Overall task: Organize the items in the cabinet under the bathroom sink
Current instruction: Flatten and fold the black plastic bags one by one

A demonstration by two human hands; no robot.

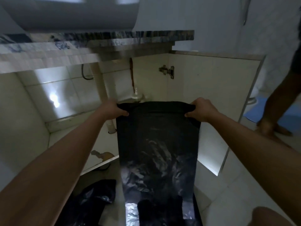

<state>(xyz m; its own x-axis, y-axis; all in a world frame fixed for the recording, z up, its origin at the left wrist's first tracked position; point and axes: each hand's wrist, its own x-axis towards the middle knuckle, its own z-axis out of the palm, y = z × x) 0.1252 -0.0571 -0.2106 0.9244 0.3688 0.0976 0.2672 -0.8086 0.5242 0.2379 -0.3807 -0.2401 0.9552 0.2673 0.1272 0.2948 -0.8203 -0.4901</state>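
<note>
**Both hands stretch a black plastic bag before the open cabinet**

Left hand (114, 108) pinches the top left corner of a black plastic bag (158, 144), thumb in front and fingers folded over the rolled top edge. The right hand (201, 110) grips the top right corner the same way, so the upper edge is pulled taut between them. The bag hangs flat and long from that edge, its crinkled lower part reaching down toward the floor (228, 201).

Behind the bag stands the cabinet (32, 111) under the sink, its right door (215, 98) swung open with a metal hinge (167, 70) showing on its inner face. A white drain pipe (101, 85) runs down inside, partly hidden by the left hand. The cabinet's bottom shelf shows a stained patch near its front edge.

On the floor, just in front of the cabinet's front edge and left of the hanging bag, lies a second crumpled black bag (96, 193). Another person's leg (280, 98) stands on the floor beyond the open door.
</note>
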